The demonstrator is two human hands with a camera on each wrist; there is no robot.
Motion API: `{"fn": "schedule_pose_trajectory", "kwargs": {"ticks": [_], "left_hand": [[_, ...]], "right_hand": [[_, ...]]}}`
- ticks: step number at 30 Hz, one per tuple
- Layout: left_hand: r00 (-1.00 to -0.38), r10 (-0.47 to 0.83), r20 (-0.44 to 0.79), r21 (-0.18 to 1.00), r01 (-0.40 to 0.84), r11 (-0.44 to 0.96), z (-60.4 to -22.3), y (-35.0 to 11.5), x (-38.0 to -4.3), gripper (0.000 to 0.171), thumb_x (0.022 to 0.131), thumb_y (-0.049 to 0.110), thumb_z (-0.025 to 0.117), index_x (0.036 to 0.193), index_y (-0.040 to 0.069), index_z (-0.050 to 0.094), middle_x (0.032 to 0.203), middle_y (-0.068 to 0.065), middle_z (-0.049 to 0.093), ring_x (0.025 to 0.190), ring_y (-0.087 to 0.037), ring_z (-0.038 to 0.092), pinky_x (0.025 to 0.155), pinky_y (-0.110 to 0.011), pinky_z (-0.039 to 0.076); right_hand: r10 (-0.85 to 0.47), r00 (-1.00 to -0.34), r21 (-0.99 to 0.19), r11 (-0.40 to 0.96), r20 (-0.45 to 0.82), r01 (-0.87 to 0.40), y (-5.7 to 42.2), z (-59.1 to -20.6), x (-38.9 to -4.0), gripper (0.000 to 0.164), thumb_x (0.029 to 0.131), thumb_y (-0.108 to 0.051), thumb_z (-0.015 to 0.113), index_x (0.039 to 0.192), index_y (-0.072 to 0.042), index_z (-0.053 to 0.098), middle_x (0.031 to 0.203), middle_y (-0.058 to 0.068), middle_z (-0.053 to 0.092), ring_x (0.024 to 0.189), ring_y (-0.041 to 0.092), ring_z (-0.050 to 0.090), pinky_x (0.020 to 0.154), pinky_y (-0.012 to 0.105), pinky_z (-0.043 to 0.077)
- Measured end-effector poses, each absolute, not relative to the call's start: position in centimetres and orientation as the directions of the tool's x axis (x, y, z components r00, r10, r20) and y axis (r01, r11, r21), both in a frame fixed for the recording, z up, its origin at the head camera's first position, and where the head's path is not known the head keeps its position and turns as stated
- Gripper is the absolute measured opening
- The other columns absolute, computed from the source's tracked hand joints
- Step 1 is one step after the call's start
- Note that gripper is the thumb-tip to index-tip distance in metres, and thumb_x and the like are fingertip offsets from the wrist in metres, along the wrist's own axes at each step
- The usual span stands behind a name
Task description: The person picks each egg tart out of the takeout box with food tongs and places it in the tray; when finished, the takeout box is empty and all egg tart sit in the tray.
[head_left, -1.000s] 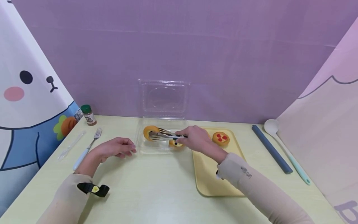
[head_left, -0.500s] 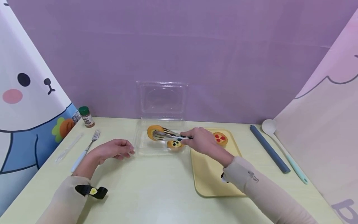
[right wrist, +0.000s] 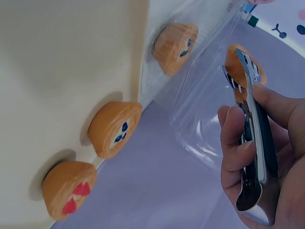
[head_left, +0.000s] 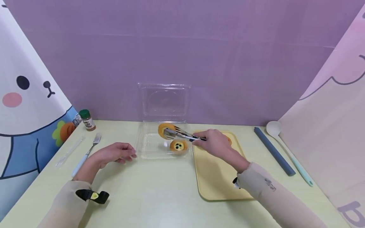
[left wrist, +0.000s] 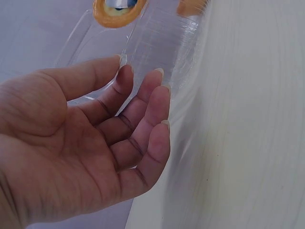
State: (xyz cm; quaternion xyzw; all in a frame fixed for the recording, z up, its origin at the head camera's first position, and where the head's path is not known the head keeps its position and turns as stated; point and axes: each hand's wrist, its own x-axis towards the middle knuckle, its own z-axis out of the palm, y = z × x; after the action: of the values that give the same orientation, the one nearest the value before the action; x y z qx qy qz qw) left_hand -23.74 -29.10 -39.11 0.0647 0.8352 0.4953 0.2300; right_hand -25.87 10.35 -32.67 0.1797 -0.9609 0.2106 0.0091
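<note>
My right hand (head_left: 215, 142) grips metal serving tongs (head_left: 182, 135) with dark grips. Between the tongs' slotted ends is an egg tart (head_left: 163, 129), tilted on its side above a clear plastic container (head_left: 151, 148) with its lid raised. A second tart (head_left: 178, 145) with dark berries sits inside the container, at its front right. My left hand (head_left: 115, 152) is beside the container's left edge, fingers loosely bent with nothing held. Whether its fingertips touch the plastic, I cannot tell. In the right wrist view, a berry tart (right wrist: 114, 129) and a red-topped tart (right wrist: 71, 193) sit on the tray.
The yellow tray (head_left: 211, 177) lies right of the container, partly under my right arm. Further right are a dark blue stick (head_left: 274, 151) and a long-handled spoon (head_left: 291, 155). On the left are a fork (head_left: 86, 155), a wrapped clear utensil (head_left: 69, 152) and a green-capped jar (head_left: 87, 120).
My right hand has moved right and slightly up with the tongs and the held tart. The berry tart inside the container has come into fuller view. My left hand has barely moved.
</note>
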Motion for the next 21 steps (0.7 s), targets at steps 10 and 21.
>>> {"fn": "schedule_pose_trajectory", "kwargs": {"ticks": [10,21], "left_hand": [[-0.885,0.346,-0.312,0.862,-0.111,0.495,-39.3,-29.2,-23.6,0.032,0.104,0.029,0.054,0.118,0.001,0.06,0.12,-0.011,0.067,0.106,-0.022,0.064,0.087,-0.036,0.052],[-0.887,0.334,-0.319,0.86,-0.122,0.496,-38.9,-29.0,-23.7,0.032,0.103,0.03,0.055,0.116,0.001,0.061,0.119,-0.011,0.068,0.105,-0.021,0.064,0.086,-0.035,0.052]], "right_hand": [[-0.337,-0.931,-0.445,0.819,0.139,-0.363,12.7,-33.2,-25.3,0.039,0.088,-0.04,0.075,0.126,-0.028,0.071,0.054,-0.009,0.049,0.046,0.009,0.034,0.046,0.028,0.03],[-0.301,-0.941,-0.485,0.806,0.157,-0.339,15.9,-33.3,-24.7,0.037,0.09,-0.034,0.074,0.124,-0.021,0.073,0.057,-0.009,0.045,0.049,0.01,0.036,0.047,0.028,0.029]]}}
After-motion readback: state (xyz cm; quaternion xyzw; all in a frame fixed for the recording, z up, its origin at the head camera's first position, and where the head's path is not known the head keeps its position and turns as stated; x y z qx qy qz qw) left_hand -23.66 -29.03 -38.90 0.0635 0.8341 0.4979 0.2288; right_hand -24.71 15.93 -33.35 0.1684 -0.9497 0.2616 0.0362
